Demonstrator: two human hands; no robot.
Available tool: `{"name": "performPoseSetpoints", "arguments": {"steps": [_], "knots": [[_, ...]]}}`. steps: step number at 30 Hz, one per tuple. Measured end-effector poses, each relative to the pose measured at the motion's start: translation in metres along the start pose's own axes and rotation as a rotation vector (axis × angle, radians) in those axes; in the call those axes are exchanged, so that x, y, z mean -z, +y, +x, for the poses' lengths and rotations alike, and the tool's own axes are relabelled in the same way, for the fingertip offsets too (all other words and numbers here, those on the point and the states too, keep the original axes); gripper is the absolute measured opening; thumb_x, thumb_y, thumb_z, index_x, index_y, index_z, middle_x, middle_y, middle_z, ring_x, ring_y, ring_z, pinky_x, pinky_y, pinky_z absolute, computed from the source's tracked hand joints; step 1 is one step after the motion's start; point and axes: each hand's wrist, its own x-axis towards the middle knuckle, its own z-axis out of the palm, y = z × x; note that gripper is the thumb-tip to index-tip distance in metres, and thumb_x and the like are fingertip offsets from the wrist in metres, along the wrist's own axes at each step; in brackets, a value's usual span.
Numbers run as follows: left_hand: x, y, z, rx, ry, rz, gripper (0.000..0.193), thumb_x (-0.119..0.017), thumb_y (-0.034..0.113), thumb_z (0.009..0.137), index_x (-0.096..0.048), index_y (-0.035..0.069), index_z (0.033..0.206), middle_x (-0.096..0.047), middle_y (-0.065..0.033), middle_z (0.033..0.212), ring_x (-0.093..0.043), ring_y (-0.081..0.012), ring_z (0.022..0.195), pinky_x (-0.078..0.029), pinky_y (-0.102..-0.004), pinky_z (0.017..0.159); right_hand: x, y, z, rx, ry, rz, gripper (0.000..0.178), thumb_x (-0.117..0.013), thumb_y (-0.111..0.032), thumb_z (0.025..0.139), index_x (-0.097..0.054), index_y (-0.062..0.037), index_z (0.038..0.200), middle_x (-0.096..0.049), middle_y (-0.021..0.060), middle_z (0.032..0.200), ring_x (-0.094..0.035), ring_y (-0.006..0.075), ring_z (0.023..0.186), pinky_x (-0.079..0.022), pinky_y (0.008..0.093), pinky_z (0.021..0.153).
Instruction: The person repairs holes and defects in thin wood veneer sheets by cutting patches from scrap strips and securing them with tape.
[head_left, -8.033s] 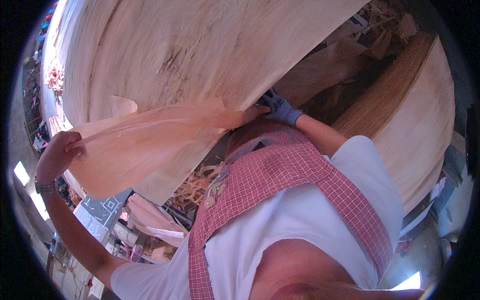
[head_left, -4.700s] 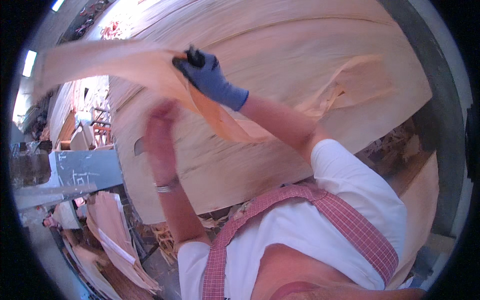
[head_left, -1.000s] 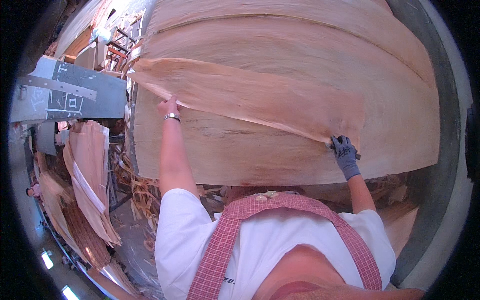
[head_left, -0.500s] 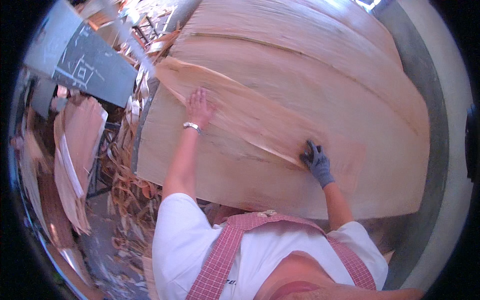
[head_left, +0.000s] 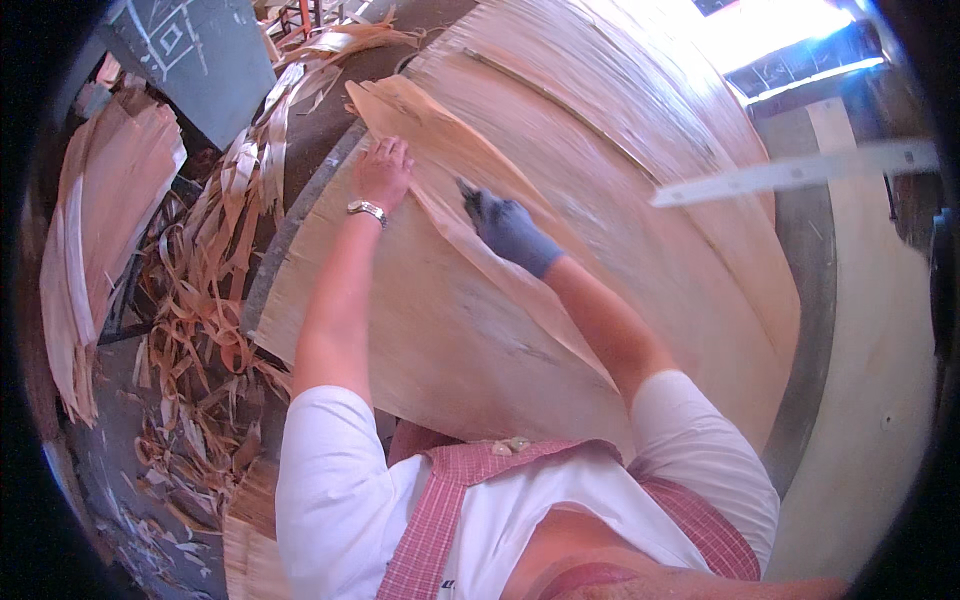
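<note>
A long, narrow strip of thin wood veneer (head_left: 465, 150) lies slantwise over a broad stack of pale veneer sheets (head_left: 430, 310). At the strip's far left end, my bare left hand (head_left: 383, 172), with a watch on the wrist, is closed on its near edge with bent fingers. My right hand (head_left: 510, 230), in a grey glove, is over the middle of the strip, just right of the left hand. Its fingers are drawn together; a small dark tip shows at them, too unclear to name.
Curled veneer scraps (head_left: 200, 300) cover the floor to the left. Behind them leans a bundle of veneer sheets (head_left: 105, 220), below a grey panel with chalk marks (head_left: 195, 70). A perforated pale metal bar (head_left: 800, 175) juts in from the right, near a grey wall edge (head_left: 805, 300).
My right hand has moved far left and away from me, close to my left hand. My left hand has gone from lying flat to bent fingers at the strip's edge. The view has turned.
</note>
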Motion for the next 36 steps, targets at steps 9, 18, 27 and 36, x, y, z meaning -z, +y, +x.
{"name": "performPoseSetpoints", "arguments": {"steps": [9,18,27,36], "knots": [[-0.021,-0.038,0.021,-0.081,0.185,0.073,0.032,-0.044,0.017,0.092,-0.059,0.011,0.119,-0.061,-0.0028,0.121,-0.056,-0.0215,0.109,-0.046,-0.0357,0.091,-0.058,-0.040,0.143,-0.313,-0.219,-0.247,0.033,-0.044,-0.028,0.093,-0.048,0.0003,0.110,-0.067,0.0256,0.097,-0.067,0.0384,0.090,-0.053,0.0501,0.074],[-0.007,-0.018,0.022,0.014,-0.020,0.125,0.029,-0.048,0.017,0.089,-0.063,0.013,0.114,-0.061,-0.0002,0.119,-0.052,-0.0221,0.111,-0.044,-0.0350,0.094,-0.059,-0.042,0.119,-0.207,-0.284,-0.277,0.034,-0.046,-0.024,0.091,-0.045,0.0038,0.111,-0.067,0.0248,0.094,-0.068,0.0382,0.083,-0.053,0.0515,0.065],[0.012,0.013,0.024,0.145,-0.236,0.118,0.074,-0.070,0.055,0.073,-0.053,0.007,0.126,-0.052,-0.0056,0.132,-0.043,-0.0253,0.125,-0.038,-0.0436,0.102,-0.040,-0.023,-0.051,-0.142,-0.370,-0.265,0.023,-0.042,-0.019,0.093,-0.045,-0.0006,0.108,-0.066,0.0177,0.068,-0.066,0.0332,0.057,-0.046,0.0495,0.041],[-0.001,0.173,-0.043,-0.107,-0.435,0.061,0.065,-0.079,0.040,0.066,-0.057,0.009,0.119,-0.055,-0.0109,0.126,-0.052,-0.0314,0.117,-0.046,-0.0419,0.095,-0.017,0.015,-0.139,-0.196,-0.424,-0.302,0.028,-0.042,-0.022,0.095,-0.046,-0.0038,0.115,-0.066,0.0162,0.071,-0.065,0.0327,0.057,-0.045,0.0455,0.040]]}}
